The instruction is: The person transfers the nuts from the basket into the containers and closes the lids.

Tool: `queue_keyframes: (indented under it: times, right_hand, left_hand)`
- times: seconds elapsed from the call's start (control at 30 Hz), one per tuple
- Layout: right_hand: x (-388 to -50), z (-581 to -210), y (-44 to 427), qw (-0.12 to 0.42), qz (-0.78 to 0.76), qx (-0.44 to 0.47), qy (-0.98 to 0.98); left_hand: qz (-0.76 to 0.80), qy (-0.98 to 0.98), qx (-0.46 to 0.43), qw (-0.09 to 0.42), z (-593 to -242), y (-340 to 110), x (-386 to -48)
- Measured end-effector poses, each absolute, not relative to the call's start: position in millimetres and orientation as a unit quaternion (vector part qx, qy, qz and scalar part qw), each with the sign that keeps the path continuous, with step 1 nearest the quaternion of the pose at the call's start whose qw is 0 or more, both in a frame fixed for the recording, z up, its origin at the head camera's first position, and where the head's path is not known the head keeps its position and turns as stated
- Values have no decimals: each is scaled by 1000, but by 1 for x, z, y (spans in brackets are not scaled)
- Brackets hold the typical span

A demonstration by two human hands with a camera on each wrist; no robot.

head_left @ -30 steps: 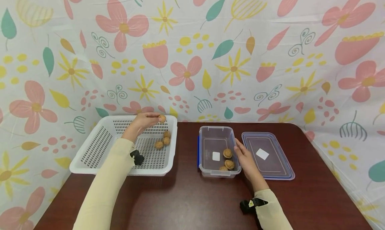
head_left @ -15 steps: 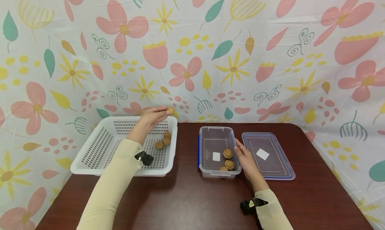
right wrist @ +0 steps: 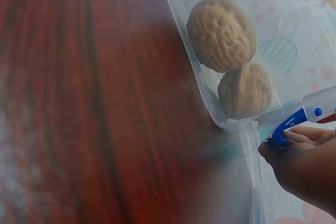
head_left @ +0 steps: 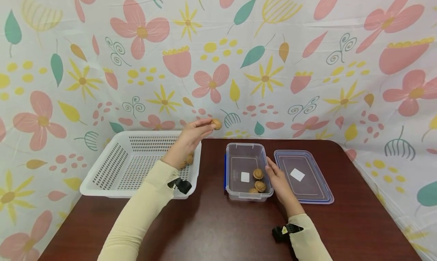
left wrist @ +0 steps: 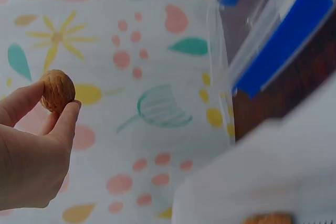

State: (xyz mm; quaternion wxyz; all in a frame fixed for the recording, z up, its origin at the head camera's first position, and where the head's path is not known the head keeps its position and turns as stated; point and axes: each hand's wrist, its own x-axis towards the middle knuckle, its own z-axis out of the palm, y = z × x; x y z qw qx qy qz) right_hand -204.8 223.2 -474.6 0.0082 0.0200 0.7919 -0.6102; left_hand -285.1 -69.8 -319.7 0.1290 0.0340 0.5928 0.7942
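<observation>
One walnut (head_left: 216, 124) hangs mid-frame, pinched between the left hand's (head_left: 187, 140) thumb and fingertips, between the white basket (head_left: 109, 193) at left and the clear box (head_left: 244, 163) right of centre; the right hand (head_left: 281, 184) touches the box's right side, though I can't tell whether its fingers grip

Walnuts (head_left: 258, 173) in container (head_left: 244, 162), basket (head_left: 102, 192) to its left, lid (head_left: 308, 187) right.

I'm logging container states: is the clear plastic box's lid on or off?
Off: the lid lies on the table, beside the clear plastic box, whose open top shows walnuts inside.
</observation>
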Motion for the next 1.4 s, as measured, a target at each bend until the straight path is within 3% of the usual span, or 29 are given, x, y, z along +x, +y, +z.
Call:
queue_keyframes:
  times: [0.77, 1.4]
  right_hand:
    - [-206, -475, 222, 7, -609, 25, 793]
    - [-208, -476, 221, -1, -612, 21, 790]
  left_hand:
    - [771, 607, 42, 186, -375, 9, -245]
    - [735, 654, 28, 176, -427, 36, -227]
